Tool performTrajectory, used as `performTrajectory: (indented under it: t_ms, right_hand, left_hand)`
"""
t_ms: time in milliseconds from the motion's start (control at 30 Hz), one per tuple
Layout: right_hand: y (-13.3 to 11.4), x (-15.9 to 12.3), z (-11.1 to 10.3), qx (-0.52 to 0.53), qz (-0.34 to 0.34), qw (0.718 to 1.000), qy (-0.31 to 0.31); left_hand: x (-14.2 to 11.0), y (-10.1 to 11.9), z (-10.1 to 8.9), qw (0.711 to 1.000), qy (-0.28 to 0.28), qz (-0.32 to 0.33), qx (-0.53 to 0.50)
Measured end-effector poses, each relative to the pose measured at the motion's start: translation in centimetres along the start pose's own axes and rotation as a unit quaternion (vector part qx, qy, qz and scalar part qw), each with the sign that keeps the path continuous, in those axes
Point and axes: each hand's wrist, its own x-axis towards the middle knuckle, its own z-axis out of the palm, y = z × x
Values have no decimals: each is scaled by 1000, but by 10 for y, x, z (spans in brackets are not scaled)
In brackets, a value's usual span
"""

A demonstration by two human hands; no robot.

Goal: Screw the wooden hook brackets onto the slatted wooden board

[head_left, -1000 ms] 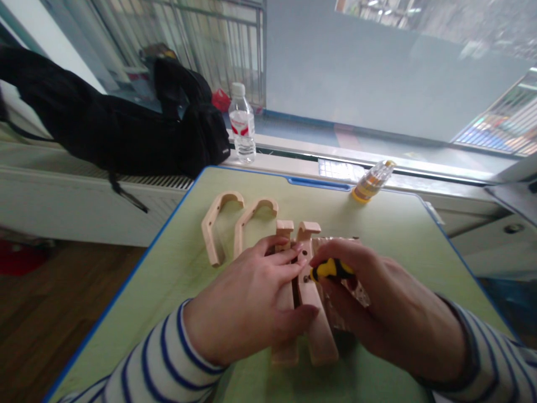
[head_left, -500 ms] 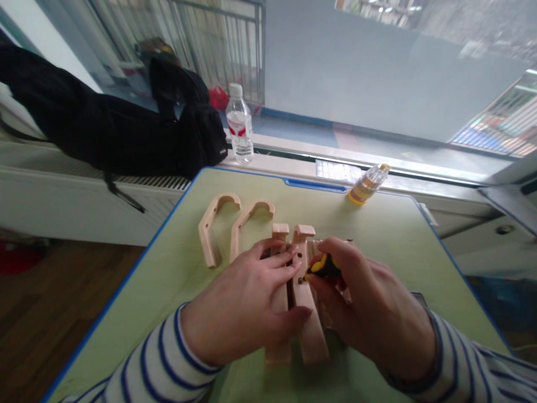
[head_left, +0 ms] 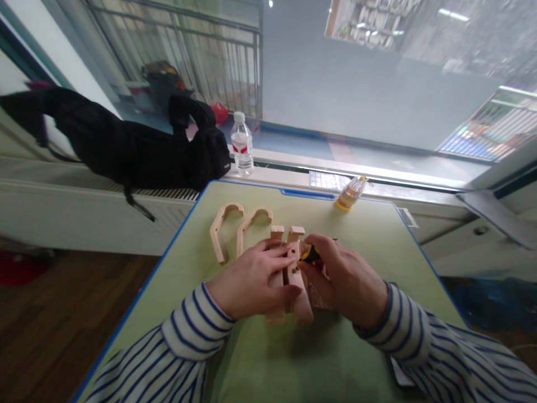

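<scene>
head view. item: two hooked wooden pieces [head_left: 302, 307], placed side by side at the middle of the table [head_left: 335, 364]; dark holes are seen in the right piece. handling: judged light, stiff and smooth, not easily broken; best held by the long flat sides, clear of the holes. left hand [head_left: 255, 280]: fingers are laid flat, slightly spread, across both pieces. right hand [head_left: 348, 277]: thumb and fingertips are pinched around a yellow-and-black handle [head_left: 310, 254], just beside the holes; its tip is hidden. far left: two further wooden hooks [head_left: 215, 230]. writing: red-marked label on water bottle [head_left: 242, 148], far side; amber bottle [head_left: 350, 193], far right; small pale mark on black bag [head_left: 145, 151], far left. no wording can be read.
</scene>
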Motion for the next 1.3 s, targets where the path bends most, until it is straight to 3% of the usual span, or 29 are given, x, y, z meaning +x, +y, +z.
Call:
performTrajectory:
  t_ms: [300,400,733,967,1300]
  right_hand:
    - [-9,5,-27,13,-37,995,-94]
    - [-11,11,-36,-9,-32,993,-116]
    - [-2,23,-40,-34,-63,988,-137]
    - [-2,26,-38,-60,-70,985,-147]
    - [3,26,-35,-58,-55,986,-148]
  left_hand:
    - [12,20,-38,996,-35,-7,-85]
    - [16,24,-42,994,-50,-13,-100]
    - [21,10,-27,984,-54,-40,-164]
    - [21,2,-15,973,-7,-45,-226]
    - [27,-17,1,972,32,61,-226]
